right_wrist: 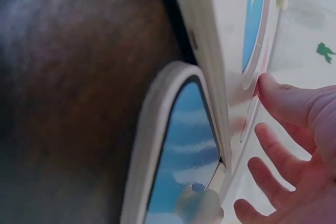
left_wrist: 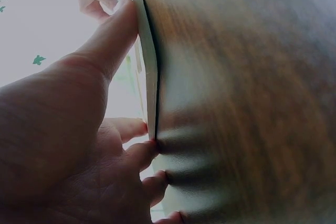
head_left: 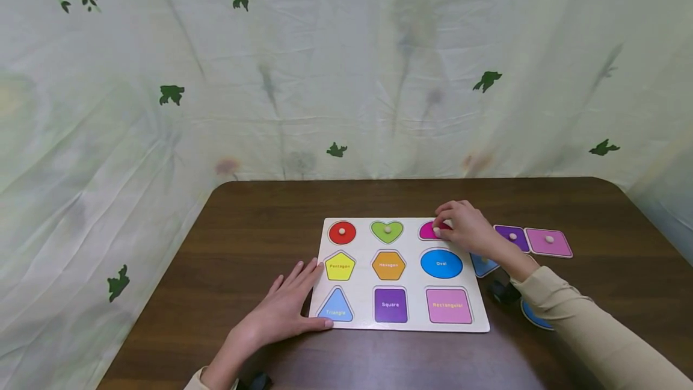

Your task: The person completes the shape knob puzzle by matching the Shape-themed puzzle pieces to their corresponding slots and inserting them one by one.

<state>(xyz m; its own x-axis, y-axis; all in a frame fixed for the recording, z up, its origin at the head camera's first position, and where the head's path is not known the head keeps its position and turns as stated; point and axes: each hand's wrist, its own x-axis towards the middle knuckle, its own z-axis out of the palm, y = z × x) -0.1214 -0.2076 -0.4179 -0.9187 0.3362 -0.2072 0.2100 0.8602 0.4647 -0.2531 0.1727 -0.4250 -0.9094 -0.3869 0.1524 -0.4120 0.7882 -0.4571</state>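
A white shape puzzle board [head_left: 357,312] lies on the table. My right hand [head_left: 465,227] is over its top right corner, thumb and fingertips pinching a magenta puzzle piece [head_left: 426,231] in the recess there. The hand covers that piece's right part. A red circle piece [head_left: 343,233] and a green heart piece [head_left: 387,233], each with a pale knob, sit in the top row. Along the board's left edge my left hand [head_left: 287,306] rests with fingers spread. Its thumb [left_wrist: 113,32] presses the lower left corner, and its fingertips touch the side.
Right of the board lie a purple square piece [head_left: 511,235], a pink rectangle piece [head_left: 548,242], a blue triangle piece [head_left: 480,265] against the board and a blue piece [head_left: 536,316] partly under the right forearm. A printed curtain [head_left: 346,77] hangs behind the brown table [head_left: 243,227].
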